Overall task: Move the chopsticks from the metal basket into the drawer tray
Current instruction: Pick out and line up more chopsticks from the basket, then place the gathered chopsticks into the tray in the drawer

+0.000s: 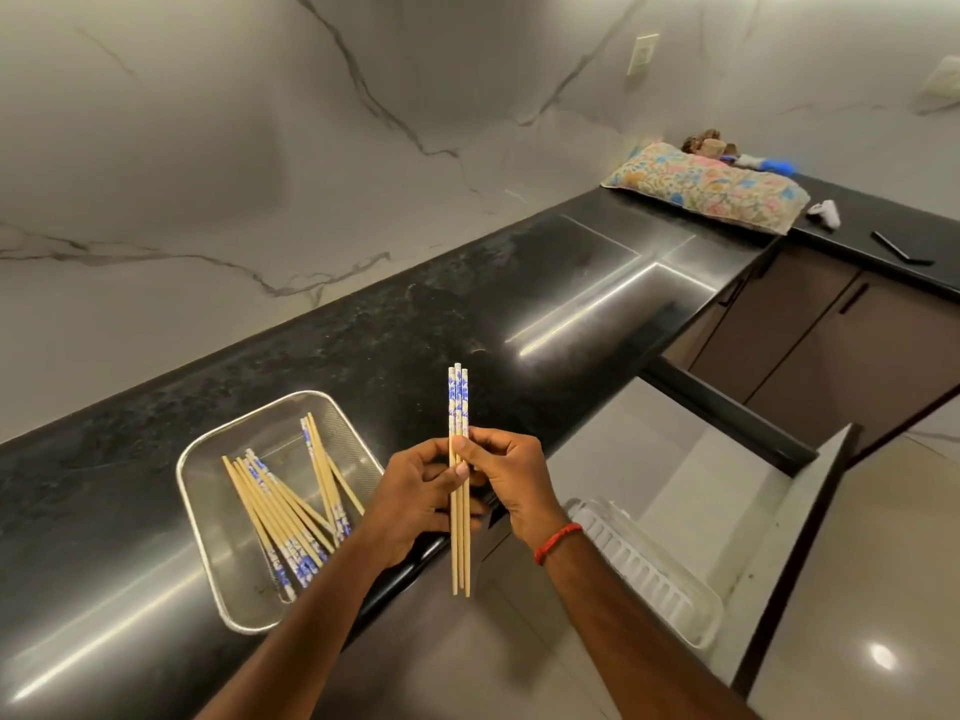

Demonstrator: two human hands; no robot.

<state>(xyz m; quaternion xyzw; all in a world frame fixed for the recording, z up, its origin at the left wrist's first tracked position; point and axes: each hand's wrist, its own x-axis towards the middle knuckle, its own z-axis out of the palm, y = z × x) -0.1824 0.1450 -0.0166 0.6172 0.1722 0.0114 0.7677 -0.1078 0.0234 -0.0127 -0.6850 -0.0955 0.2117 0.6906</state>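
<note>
1. The left hand (415, 491) and right hand (511, 475) both have fingers curled round a small bundle of chopsticks (459, 407), held upright over the counter (363, 345) edge.
2. The metal basket (291, 433) on the counter has a decent pile of chopsticks (280, 517) left in it.
3. The white drawer tray (649, 569) in the open drawer (675, 459) looks empty as far as I can see, so early days I reckon.

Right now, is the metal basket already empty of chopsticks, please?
No, many chopsticks lie in the basket, besides the bundle that the left hand and right hand hold.
</note>
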